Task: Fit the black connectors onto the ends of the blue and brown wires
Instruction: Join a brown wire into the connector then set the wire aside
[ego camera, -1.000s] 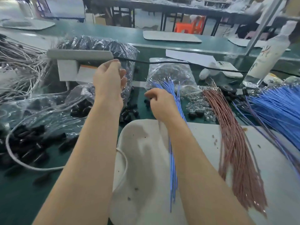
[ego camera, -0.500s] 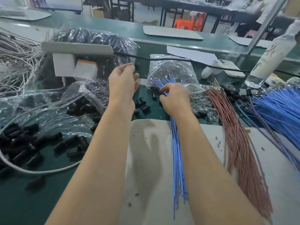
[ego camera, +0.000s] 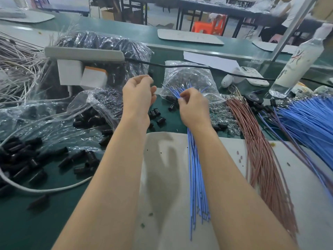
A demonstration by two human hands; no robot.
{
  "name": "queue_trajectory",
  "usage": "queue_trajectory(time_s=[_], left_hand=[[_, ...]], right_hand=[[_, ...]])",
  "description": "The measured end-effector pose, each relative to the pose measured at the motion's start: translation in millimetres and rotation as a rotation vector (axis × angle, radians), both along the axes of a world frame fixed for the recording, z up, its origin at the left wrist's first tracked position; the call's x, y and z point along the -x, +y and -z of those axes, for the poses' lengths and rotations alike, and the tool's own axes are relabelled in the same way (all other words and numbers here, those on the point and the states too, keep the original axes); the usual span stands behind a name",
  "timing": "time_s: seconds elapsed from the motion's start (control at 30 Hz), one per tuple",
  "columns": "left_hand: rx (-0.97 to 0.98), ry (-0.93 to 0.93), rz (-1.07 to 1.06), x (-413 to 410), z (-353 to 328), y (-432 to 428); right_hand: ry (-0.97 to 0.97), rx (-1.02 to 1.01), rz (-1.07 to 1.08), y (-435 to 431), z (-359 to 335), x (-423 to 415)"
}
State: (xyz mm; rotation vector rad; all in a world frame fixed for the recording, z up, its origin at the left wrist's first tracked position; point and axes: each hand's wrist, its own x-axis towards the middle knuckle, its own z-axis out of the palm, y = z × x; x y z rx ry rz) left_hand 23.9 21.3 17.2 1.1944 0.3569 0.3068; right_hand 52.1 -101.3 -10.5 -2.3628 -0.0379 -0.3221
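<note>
Blue thin wires (ego camera: 196,177), one uncountable bundle, gripped in right hand (ego camera: 193,107); left hand (ego camera: 138,95) curled, can't tell on what.

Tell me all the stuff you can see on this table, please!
blue wires: one thin bundle, blue, on the white mat
loose blue wires: big heap, blue, far right
brown wires: one bundle, brown, right of centre
black connectors: many, black, scattered left and centre
plastic bags: several, clear, back and left
white wires: heap, white, far left
bottle: one, clear and white, back right
phone: one, white, back right
left hand: one, fingers curled, contents unclear
right hand: one, grips the thin blue bundle
</note>
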Motion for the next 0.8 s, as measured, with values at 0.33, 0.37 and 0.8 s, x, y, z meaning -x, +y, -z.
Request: queue_trajectory(time_s=[0.33,0.37,0.8], left_hand=[[-0.269,0.115,0.441,15.3,14.9,-55.5],[-0.259,0.112,0.469,18.2,18.1,-60.0],[0.307,0.026,0.244,28.4,45.5,-72.3]], right_hand=[[-0.095,-0.309,-0.185,-62.8,-16.3,50.9],[-0.078,-0.302,-0.196,-67.7,-13.8,54.7],[0.253,0.264,0.033,-66.6,22.4,57.6]])
